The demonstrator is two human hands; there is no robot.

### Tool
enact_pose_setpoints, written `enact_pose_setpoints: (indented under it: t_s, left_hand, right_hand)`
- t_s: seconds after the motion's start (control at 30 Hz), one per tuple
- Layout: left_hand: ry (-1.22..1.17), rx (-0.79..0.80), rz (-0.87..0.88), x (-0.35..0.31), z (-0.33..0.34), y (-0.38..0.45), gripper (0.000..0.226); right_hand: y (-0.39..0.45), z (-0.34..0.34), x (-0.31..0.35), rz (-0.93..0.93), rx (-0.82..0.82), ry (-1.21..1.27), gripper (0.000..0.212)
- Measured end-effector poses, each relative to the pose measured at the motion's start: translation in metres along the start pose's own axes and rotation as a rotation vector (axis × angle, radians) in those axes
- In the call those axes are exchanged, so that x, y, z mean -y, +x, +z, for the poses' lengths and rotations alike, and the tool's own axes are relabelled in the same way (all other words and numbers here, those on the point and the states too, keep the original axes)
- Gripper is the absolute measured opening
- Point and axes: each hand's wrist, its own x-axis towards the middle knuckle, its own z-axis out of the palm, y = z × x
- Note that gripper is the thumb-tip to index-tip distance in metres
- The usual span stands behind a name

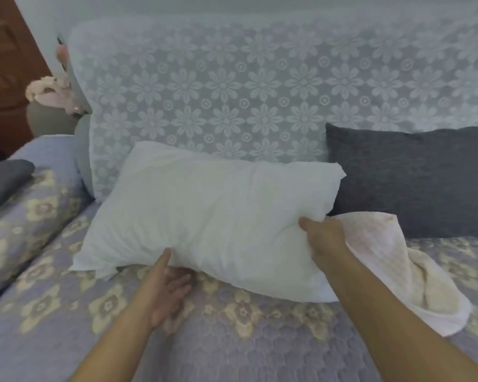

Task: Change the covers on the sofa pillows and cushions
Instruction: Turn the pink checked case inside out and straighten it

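The bare white pillow (213, 216) leans on the sofa seat (232, 340) against the patterned backrest (232, 86), beside a dark grey pillow (414, 180). The right hand (324, 241) has a closed grip on the pillow's lower right corner; the left hand (167, 282) is open, palm up, sliding under the bottom edge. A pale cover (398, 271) lies crumpled just right of the pillow. To do this step well, keep the corner pinched firmly, lift from below, and find the cover's opening before feeding the corner in.
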Motion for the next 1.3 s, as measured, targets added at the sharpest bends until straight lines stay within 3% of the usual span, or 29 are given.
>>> enact_pose_setpoints:
  t_s: [0.07, 0.17, 0.23, 0.3, 0.37, 0.47, 0.57, 0.63, 0.67, 0.73, 0.8, 0.9, 1.0, 1.1, 1.17, 1.23, 1.3]
  left_hand:
    - [-0.118, 0.004, -0.005, -0.011, 0.006, 0.009, 0.051]
    - [-0.353, 0.106, -0.017, -0.032, 0.016, 0.019, 0.072]
    - [-0.456, -0.002, -0.013, -0.046, 0.023, 0.026, 0.060]
    - [-0.473, -0.152, 0.085, -0.062, 0.022, 0.045, 0.042]
    - [-0.534, -0.254, 0.229, -0.079, 0.022, 0.055, 0.041]
    - [-0.561, -0.296, 0.451, -0.102, 0.023, 0.030, 0.035]
    - [-0.525, -0.329, 0.576, -0.120, 0.004, 0.029, 0.045]
    - [-0.364, -0.431, 0.588, -0.131, -0.014, 0.041, 0.047]
    - [-0.182, -0.461, 0.518, -0.136, -0.025, 0.050, 0.054]
    - [0.243, -0.363, 0.274, -0.133, -0.041, 0.062, 0.070]
    - [0.550, -0.218, 0.190, -0.116, -0.039, 0.064, 0.070]
    - [1.000, -0.085, 0.429, -0.059, -0.008, 0.055, 0.057]
    - [1.258, 0.159, 0.581, 0.018, 0.035, 0.040, 0.025]
    - [1.346, 0.443, 0.714, 0.071, 0.086, 0.030, 0.040]
    - [1.359, 0.494, 0.787, 0.083, 0.123, 0.031, 0.059]
    - [1.404, 0.482, 0.807, 0.085, 0.156, 0.030, 0.076]
    - [1.359, 0.527, 0.866, 0.074, 0.187, 0.020, 0.056]
  right_hand:
    - [-0.010, 0.000, 0.024, -0.172, 0.004, -0.029, 0.025]
    - [-0.016, -0.020, 0.049, -0.274, 0.038, -0.014, 0.011]
    - [-0.015, -0.025, 0.048, -0.320, 0.022, -0.104, 0.010]
    - [-0.017, -0.018, 0.041, -0.398, -0.002, -0.220, 0.009]
    - [-0.018, -0.010, 0.037, -0.461, -0.024, -0.239, 0.008]
    - [-0.015, -0.003, 0.041, -0.574, -0.079, -0.136, 0.005]
    - [-0.001, 0.020, 0.043, -0.586, -0.123, -0.097, 0.016]
    - [0.014, 0.041, 0.039, -0.513, 0.000, -0.227, 0.028]
    - [0.019, 0.049, 0.037, -0.441, 0.156, -0.302, 0.036]
    - [0.026, 0.053, 0.029, -0.211, 0.554, -0.388, 0.060]
    - [0.032, 0.037, 0.017, -0.077, 0.713, -0.510, 0.072]
    - [0.043, -0.021, -0.026, -0.228, 0.469, -1.095, 0.078]
    - [0.042, -0.096, -0.068, -0.213, 0.371, -1.637, 0.080]
    - [0.024, -0.149, -0.063, -0.383, 0.161, -1.614, 0.035]
    - [0.006, -0.159, -0.036, -0.504, 0.092, -1.515, 0.013]
    - [-0.016, -0.157, 0.001, -0.570, 0.179, -1.397, 0.013]
    - [-0.042, -0.153, 0.045, -0.654, 0.237, -1.246, 0.021]
